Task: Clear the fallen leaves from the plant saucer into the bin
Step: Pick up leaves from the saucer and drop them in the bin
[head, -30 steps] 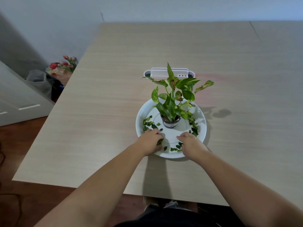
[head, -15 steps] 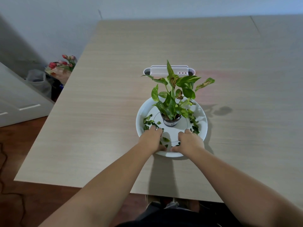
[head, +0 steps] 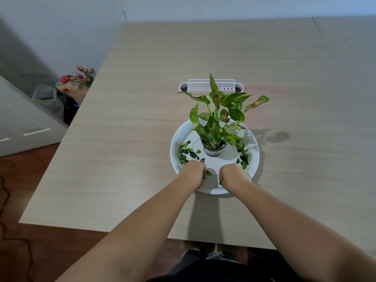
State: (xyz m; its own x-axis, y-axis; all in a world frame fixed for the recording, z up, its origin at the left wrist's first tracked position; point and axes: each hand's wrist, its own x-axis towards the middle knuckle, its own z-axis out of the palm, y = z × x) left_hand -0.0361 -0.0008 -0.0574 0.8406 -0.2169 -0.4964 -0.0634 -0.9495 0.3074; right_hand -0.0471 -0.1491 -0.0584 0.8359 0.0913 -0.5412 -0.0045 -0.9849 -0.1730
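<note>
A round white saucer (head: pixel 252 143) lies on the table with a small potted plant (head: pixel 214 148) standing in its middle. Torn green leaves (head: pixel 188 151) are scattered on the saucer's left side, and more leaves (head: pixel 243 157) lie on its right side. My left hand (head: pixel 193 173) rests fisted on the saucer's near left part, with bits of leaf showing at its fingers. My right hand (head: pixel 234 176) is fisted beside it on the near right, a leaf scrap poking out below. A white bin (head: pixel 200 88) stands just behind the plant.
The light wooden table (head: pixel 126 139) stretches wide around the saucer. On the floor to the left are a bunch of tulips (head: pixel 78 78), a grey bag (head: pixel 46 98) and a white door (head: pixel 18 123). The table's near edge runs just under my forearms.
Both hands have drawn together over the near part of the saucer and curled into fists, gathering the leaf bits that lay between them. One small leaf remains by the left hand.
</note>
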